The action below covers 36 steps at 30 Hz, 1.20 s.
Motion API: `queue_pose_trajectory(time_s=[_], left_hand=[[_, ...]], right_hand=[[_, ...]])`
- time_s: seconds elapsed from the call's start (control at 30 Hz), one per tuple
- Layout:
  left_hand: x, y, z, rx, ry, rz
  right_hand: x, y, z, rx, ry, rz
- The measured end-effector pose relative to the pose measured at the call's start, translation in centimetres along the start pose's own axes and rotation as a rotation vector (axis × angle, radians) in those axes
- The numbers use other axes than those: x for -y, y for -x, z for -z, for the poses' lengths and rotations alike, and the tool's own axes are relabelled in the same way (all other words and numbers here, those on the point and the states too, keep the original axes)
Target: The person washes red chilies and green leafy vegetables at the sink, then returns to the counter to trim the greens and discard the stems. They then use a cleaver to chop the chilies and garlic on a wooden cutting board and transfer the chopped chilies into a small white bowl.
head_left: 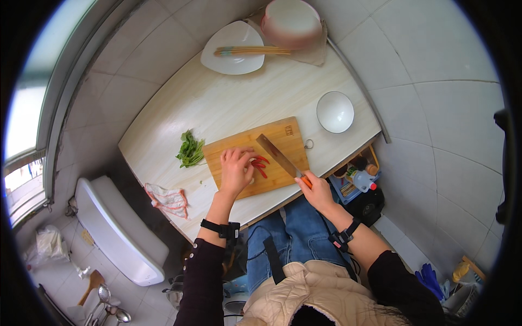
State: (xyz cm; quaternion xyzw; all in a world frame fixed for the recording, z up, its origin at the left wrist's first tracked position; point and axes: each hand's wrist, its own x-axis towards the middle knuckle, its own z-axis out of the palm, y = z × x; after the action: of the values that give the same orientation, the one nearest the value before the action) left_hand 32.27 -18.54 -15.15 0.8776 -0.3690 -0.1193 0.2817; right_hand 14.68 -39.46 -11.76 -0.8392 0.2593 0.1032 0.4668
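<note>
My right hand (315, 188) grips the orange handle of a cleaver-like kitchen knife (278, 155). Its broad blade slants over the bamboo cutting board (273, 184), pointing away from me to the upper left. My left hand (236, 169) has its fingers curled on several red chili peppers (260, 165), whose ends fan out to the right of the fingertips. The blade is apart from the peppers. A small pale piece (251, 180), possibly garlic, shows beside my left thumb, partly hidden. Green leafy vegetables (190, 149) lie on the table just left of the board.
A white bowl (335, 112) stands to the right. Chopsticks (253, 50) lie across a white plate (232, 34) at the back, by a pink-and-white pot (291, 24). A cloth (167, 200) lies at the left table edge. A blue crate (346, 191) with bottles sits below, right.
</note>
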Motion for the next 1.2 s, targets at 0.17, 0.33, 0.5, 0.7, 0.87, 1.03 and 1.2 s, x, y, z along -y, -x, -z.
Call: queue_pose_trajectory(time_s=[0.17, 0.33, 0.5, 0.7, 0.87, 1.03, 1.2], left_hand=[[-0.2, 0.8, 1.1, 0.027, -0.077, 0.018], [-0.5, 1.5, 1.1, 0.014, -0.124, 0.073], [-0.9, 0.8, -0.4, -0.019, -0.162, 0.026], [-2.0, 0.2, -1.6, -0.057, -0.022, 0.094], [-2.4, -0.1, -1.3, -0.147, -0.09, 0.16], [-2.4, -2.1, -2.0, -0.048, -0.123, 0.001], [-1.3, -1.9, -1.3, 0.023, -0.185, 0.07]], right_hand=[[0.0, 0.0, 0.2, 0.005, -0.013, -0.01], [-0.1, 0.0, 0.2, -0.01, 0.0, 0.014], [-0.2, 0.1, 0.0, -0.008, 0.016, 0.019], [0.0, 0.1, 0.1, -0.009, 0.004, 0.018], [-0.1, 0.1, 0.1, -0.018, 0.001, 0.023], [0.0, 0.2, 0.0, -0.044, -0.016, 0.005], [-0.3, 0.0, 0.6, -0.045, -0.019, -0.045]])
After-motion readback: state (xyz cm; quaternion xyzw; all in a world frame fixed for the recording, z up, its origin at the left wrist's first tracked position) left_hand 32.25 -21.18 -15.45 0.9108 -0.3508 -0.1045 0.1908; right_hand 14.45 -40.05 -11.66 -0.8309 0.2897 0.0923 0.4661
